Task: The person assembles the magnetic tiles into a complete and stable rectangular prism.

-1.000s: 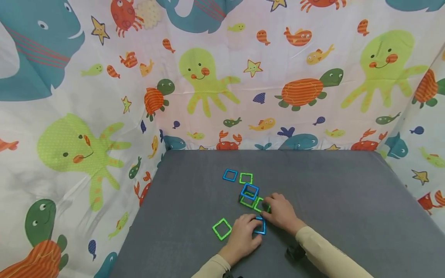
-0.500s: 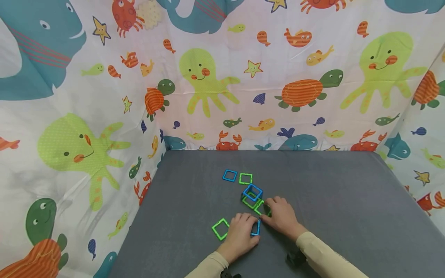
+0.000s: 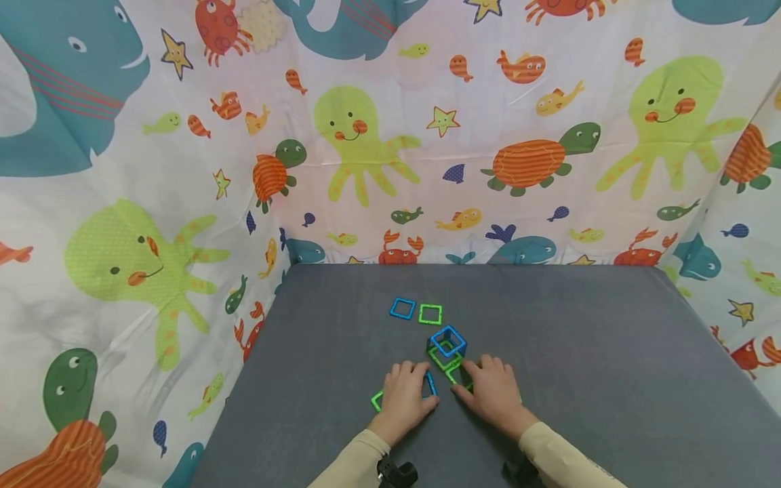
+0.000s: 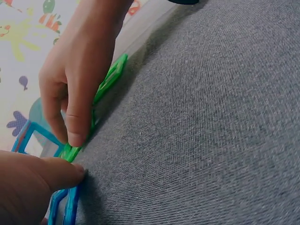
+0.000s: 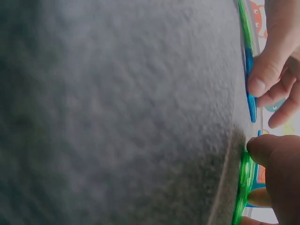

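My left hand (image 3: pixel 401 396) rests over a blue square magnetic tile (image 3: pixel 432 385), gripping it between thumb and fingers; the hand hides most of it. With thumb and fingertips, my right hand (image 3: pixel 493 392) holds a green square magnetic tile (image 3: pixel 452 375), partly covered. That tile adjoins a small open-frame cube with a blue top (image 3: pixel 448 341) and a green square (image 3: pixel 441 357) low down. Another green tile (image 3: pixel 375 401) is half hidden beyond my left hand. In the left wrist view the held blue tile (image 4: pixel 71 206) shows below the thumb.
Further back lie a loose blue tile (image 3: pixel 403 308) and a loose green tile (image 3: pixel 430 314), side by side and flat. All stand on a grey cloth-covered table (image 3: pixel 579 325). A printed sea-animal curtain (image 3: pixel 427 149) borders the table at the back and sides.
My left hand has slid left with the blue tile, now covering most of the green tile there. My right hand has shifted slightly nearer; the cube has moved a little right and turned.
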### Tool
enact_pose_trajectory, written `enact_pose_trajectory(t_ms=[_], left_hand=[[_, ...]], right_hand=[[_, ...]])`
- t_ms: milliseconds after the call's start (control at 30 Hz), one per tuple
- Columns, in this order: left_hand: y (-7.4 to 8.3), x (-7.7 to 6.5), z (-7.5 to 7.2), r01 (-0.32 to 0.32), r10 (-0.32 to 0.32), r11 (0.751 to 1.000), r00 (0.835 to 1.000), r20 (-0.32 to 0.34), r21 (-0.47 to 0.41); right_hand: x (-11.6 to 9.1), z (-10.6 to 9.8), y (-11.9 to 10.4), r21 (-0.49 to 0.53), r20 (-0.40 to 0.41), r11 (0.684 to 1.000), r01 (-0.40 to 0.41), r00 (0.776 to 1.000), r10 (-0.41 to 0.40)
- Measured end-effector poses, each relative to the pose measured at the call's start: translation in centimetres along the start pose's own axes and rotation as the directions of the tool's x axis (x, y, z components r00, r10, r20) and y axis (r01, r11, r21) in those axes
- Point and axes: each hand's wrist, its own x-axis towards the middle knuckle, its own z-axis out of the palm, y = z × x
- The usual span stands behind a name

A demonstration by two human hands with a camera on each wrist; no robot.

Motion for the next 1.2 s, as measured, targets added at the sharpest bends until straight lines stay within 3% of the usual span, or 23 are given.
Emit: enact_pose_trajectory(t_ms=[267,600,767,1000,1200], left_hand=[[-0.4,0.6,-0.2,-0.05,0.051,0.999,0.996,0.069,-0.012],[-1.2,1.4,-0.2,-0.074,0.074,0.997,0.996,0.054,0.002],[-1.2,1.9,-0.5,-0.088,0.084,0.996,0.992,0.095,0.03],[-1.2,2.9,-1.7,-0.124,0.111,0.99,0.976,0.19,0.06],[-1.3,3.2,-1.6,-0.119,0.116,0.993,0.977,0.182,0.006]], right_hand=[[-0.7,0.2,-0.4,0.001,-0.046,1.0,0.008,0.999,-0.008],[-1.5,0.1,-0.8,0.03,-0.055,0.999,0.028,0.998,-0.027],[-1.8,-0.1,-0.9,0.034,-0.045,0.999,0.041,0.998,-0.039],[-2.2,-0.4,-0.3,0.164,-0.062,0.986,0.036,0.998,-0.026],[-1.6,-0.2,1.0,0.232,-0.127,0.973,-0.02,0.991,0.051]])
